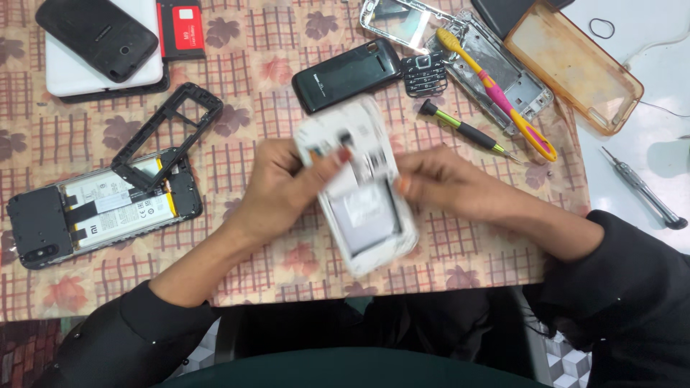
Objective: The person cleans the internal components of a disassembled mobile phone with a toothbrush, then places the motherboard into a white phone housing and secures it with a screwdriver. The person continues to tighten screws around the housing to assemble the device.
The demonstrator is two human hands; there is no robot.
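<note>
Both hands, L (277, 185) & R (438, 183), grip white phone (363, 194), long axis near-vertical, slightly tilted.

I wear long black sleeves on both arms, cuffs ending just above the wrists; my left hand (277, 188) and right hand (445, 185) are bare, nails painted orange-red.
</note>
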